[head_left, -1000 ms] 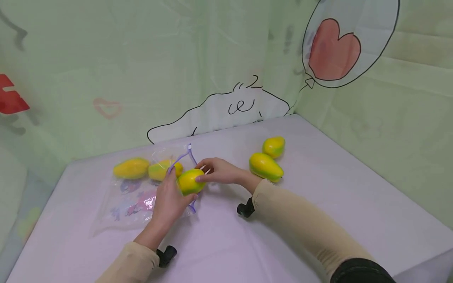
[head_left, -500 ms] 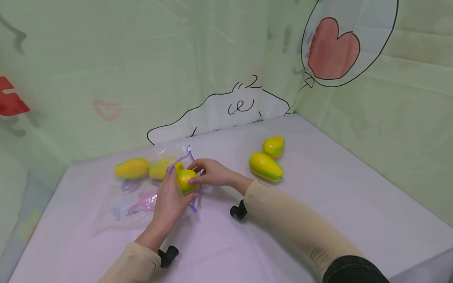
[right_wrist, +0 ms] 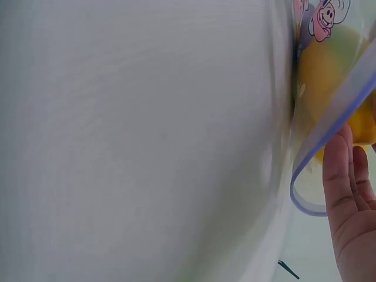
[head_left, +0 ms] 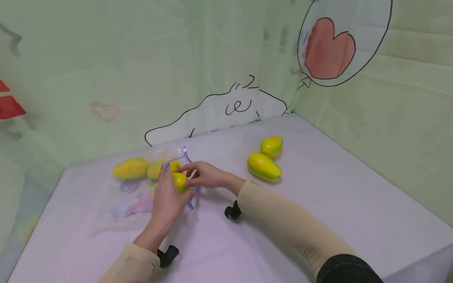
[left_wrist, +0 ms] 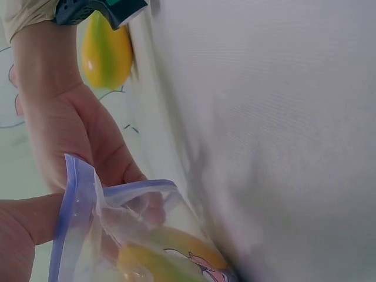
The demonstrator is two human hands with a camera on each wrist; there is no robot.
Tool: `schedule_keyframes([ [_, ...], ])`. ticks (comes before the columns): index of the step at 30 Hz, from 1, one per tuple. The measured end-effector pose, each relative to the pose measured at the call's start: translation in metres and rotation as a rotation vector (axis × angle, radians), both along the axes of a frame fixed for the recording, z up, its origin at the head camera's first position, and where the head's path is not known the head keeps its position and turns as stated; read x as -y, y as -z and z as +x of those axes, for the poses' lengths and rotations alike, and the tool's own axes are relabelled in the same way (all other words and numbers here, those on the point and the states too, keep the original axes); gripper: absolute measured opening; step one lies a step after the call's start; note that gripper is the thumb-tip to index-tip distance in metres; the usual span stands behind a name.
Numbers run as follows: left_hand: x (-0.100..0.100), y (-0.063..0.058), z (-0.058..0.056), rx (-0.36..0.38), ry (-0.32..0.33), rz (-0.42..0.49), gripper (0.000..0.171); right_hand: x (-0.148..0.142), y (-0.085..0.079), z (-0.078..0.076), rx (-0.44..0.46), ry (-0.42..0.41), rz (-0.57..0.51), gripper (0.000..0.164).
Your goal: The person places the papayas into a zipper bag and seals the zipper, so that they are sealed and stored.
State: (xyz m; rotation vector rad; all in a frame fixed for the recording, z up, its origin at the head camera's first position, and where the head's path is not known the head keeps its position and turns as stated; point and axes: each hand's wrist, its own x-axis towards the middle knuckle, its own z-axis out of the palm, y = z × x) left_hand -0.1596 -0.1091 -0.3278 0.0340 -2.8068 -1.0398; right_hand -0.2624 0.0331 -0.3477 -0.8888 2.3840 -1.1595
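Observation:
A clear zip bag (head_left: 106,214) with a purple-edged mouth and printed cartoon figures lies at the left of the table, its mouth facing right. Two yellow-green papayas, one farther left (head_left: 131,169) and one nearer the mouth (head_left: 154,169), are inside it. My left hand (head_left: 167,200) grips the bag's mouth, fingers at the upper edge and thumb spread lower. With fingers and thumb, my right hand (head_left: 208,175) holds another papaya (head_left: 179,181) within the mouth. Through the plastic, the left wrist view shows the right fingertips by a papaya (left_wrist: 170,252).
Two more papayas, a larger one (head_left: 264,167) and a smaller one (head_left: 271,146), lie close together at the back right of the white table (head_left: 318,188). Pale green cloth walls (head_left: 106,70) with drawings stand behind and to the right.
My right hand has moved left, carrying the papaya from the bag's mouth deeper inside. The left hand stays at the mouth, and the two papayas on the right lie where they were.

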Motion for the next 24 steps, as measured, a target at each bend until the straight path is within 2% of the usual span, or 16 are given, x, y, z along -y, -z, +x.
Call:
schedule_keyframes([
  [7, 0.001, -0.002, 0.002, -0.016, 0.004, 0.027, 0.097, 0.003, 0.002, 0.003, 0.029, -0.106, -0.008, 0.050],
  [10, 0.001, -0.002, 0.003, -0.015, 0.000, 0.039, 0.098, -0.003, 0.004, 0.005, 0.036, -0.114, -0.021, 0.049],
  [14, 0.001, -0.002, 0.004, 0.002, -0.013, 0.045, 0.100, -0.020, 0.000, 0.006, -0.002, -0.057, -0.015, 0.045],
  [18, 0.001, -0.002, 0.004, 0.024, -0.018, 0.054, 0.101, -0.051, -0.006, 0.006, -0.028, 0.023, -0.013, 0.041],
  [24, 0.003, -0.003, 0.005, 0.038, -0.008, 0.063, 0.100, -0.108, -0.018, 0.007, 0.025, 0.152, -0.058, 0.038],
])
